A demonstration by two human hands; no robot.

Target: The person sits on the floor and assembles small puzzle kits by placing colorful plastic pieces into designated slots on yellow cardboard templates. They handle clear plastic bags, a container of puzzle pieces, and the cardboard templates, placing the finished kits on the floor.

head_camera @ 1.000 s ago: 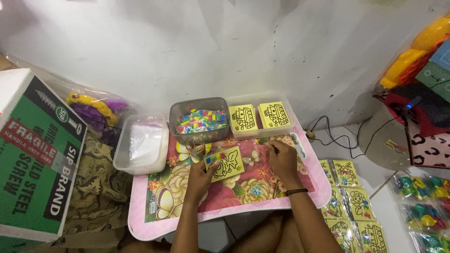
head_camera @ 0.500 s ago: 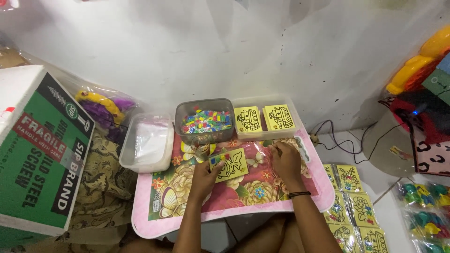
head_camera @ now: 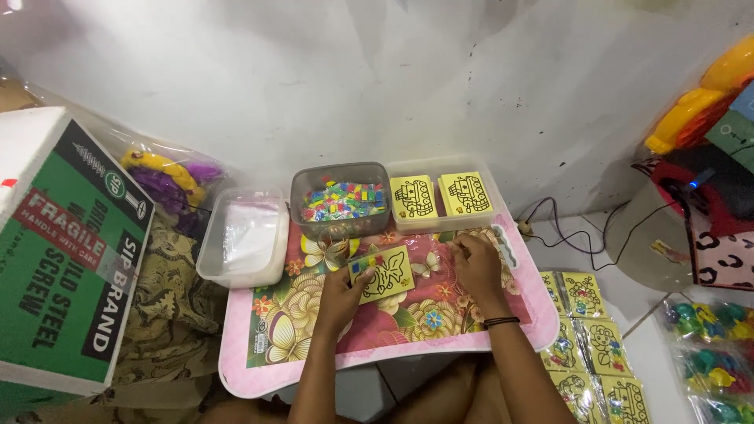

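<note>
My left hand [head_camera: 342, 294] holds the lower left corner of a yellow picture card [head_camera: 385, 272] lying on the floral pink tray table [head_camera: 259, 369]. Small coloured pieces sit along the card's top edge. My right hand [head_camera: 477, 264] rests on the table to the right of the card, fingers curled by the table's right side; whether it pinches something is unclear. Just behind the card stands a grey tub of small coloured pieces [head_camera: 341, 199]. Beside it a clear tub [head_camera: 444, 195] holds two more yellow picture cards.
A clear lidded box [head_camera: 245, 235] sits at the table's left. A big green and white carton [head_camera: 63, 243] stands far left. Bagged yellow cards [head_camera: 593, 345] lie on the floor at right, with toy bags [head_camera: 711, 353] and cables [head_camera: 573, 235] beyond.
The view has shifted slightly. My left hand still holds the card, which has turned a little; my right hand stays at the table's right side.
</note>
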